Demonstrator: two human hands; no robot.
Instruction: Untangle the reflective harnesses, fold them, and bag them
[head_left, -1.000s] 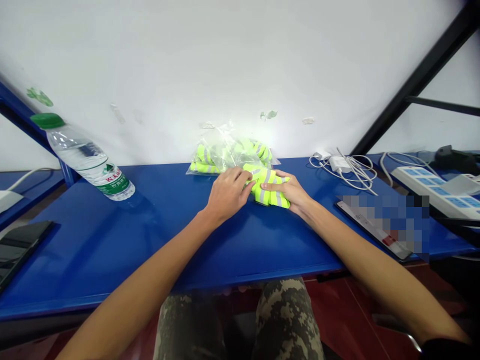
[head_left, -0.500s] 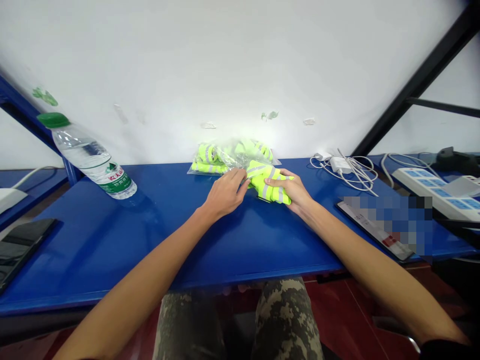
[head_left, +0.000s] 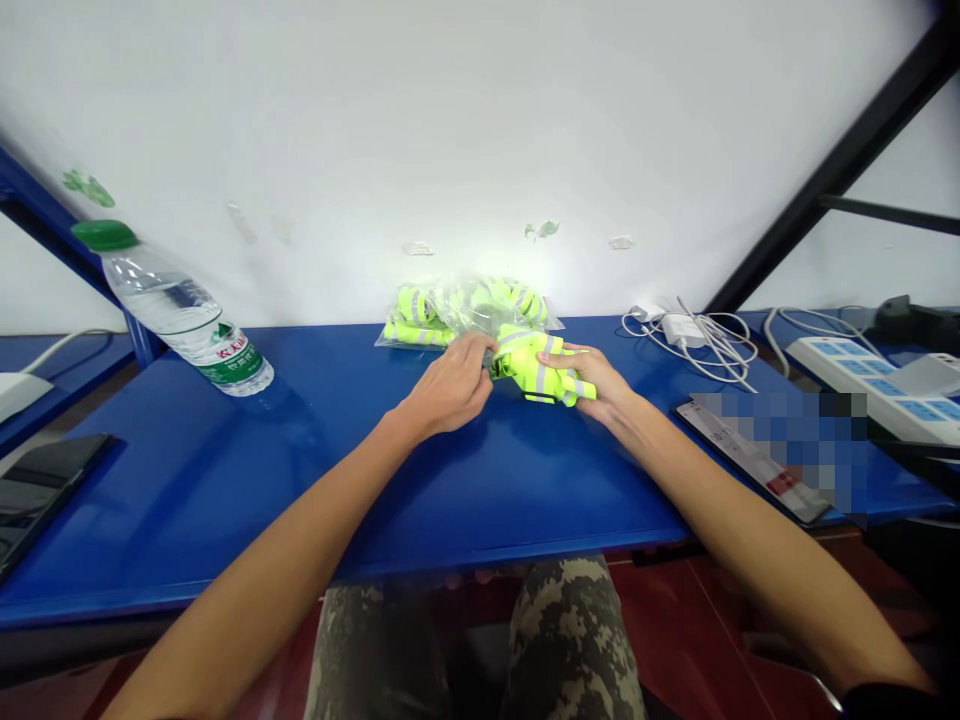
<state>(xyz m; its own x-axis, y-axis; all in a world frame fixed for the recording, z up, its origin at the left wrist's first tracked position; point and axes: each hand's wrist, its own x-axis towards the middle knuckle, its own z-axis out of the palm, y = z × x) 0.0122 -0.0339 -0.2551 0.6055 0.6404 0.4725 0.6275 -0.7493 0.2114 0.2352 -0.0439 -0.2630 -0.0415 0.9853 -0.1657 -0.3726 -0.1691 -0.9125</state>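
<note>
In the middle of the blue table lies a bundle of fluorescent yellow reflective straps with grey bands and a black piece along its lower side. My right hand is wrapped around its right end, thumb on top. My left hand is closed at the left end, and a small grey piece of the bundle shows at its fingertips. Just behind them a clear plastic bag rests against the wall, with more yellow straps inside. My left fingers partly hide where the bag meets the bundle.
On the left, a water bottle with a green cap stands on the blue table, near a dark phone. To the right lie white chargers with coiled cable, a lit phone and a power strip.
My left hand has closed more tightly at the bundle's left end. The bundle has turned slightly, and its loose right end sticks out further past my right hand.
</note>
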